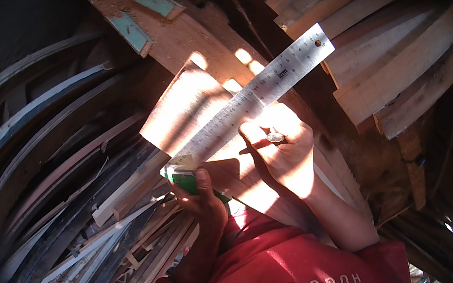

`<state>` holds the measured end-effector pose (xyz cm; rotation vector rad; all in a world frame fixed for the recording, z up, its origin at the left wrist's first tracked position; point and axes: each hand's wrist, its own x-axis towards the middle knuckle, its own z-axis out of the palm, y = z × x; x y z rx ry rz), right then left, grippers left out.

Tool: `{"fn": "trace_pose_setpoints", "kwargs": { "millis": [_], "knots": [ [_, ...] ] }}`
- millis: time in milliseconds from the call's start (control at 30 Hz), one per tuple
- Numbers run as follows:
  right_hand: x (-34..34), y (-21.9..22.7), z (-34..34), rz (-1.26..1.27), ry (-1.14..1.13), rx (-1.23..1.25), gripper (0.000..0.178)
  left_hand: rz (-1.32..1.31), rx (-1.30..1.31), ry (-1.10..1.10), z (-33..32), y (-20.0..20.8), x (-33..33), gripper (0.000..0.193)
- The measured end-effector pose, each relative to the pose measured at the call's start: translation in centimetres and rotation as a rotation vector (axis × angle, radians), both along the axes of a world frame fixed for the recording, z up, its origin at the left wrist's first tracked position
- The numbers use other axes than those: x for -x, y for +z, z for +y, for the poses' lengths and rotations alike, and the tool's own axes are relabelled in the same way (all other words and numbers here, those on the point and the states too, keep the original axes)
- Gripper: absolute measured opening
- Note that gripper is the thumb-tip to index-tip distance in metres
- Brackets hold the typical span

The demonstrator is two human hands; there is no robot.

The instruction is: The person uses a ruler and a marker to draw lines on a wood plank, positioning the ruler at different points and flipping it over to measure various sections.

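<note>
A try square with a silver ruled blade (pixel 257 94) and a green stock (pixel 184 183) lies across a pale wooden board (pixel 187 106). My left hand (pixel 204 202) grips the green stock, its thumb on top and the stock against the board's near edge. Beside the lower edge of the blade, my right hand (pixel 288 149) is closed in a writing grip. A slim pencil-like thing (pixel 275 136) shows only in part between its fingers. Bright sunlight washes out the fingertips, so the tip and any mark there are hard to see.
The board rests on a long wooden plank (pixel 164 56) with turquoise-painted blocks (pixel 130 30) at its far end. Many long wood strips (pixel 53 146) are stacked on the left. Several wide boards (pixel 405 63) lie at the right, close to the blade's far end.
</note>
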<state>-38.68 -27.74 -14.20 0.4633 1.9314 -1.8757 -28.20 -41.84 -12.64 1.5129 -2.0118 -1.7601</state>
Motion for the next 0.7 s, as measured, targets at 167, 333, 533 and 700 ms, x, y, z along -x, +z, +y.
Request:
{"fn": "trace_pose_setpoints", "kwargs": {
  "millis": [167, 333, 533, 700],
  "knots": [
    [0.9, 0.8, 0.3, 0.007, 0.043, -0.027, 0.012, -0.025, -0.013, 0.021, 0.1, 0.0, 0.0, 0.047],
    [2.1, 2.2, 2.2, 0.170, -0.038, -0.073, 0.012, -0.010, -0.086, 0.073, 0.3, 0.2, 0.3, 0.045],
    [6.8, 4.1, 2.5, 0.388, -0.048, -0.070, 0.028, -0.063, 0.029, -0.034, -0.5, 0.3, -1.1, 0.048],
    [9.3, 4.0, -1.5, 0.646, 0.565, -0.171, 0.020, -0.153, 0.067, -0.050, -0.2, -0.4, -1.4, 0.060]
  ]
}}
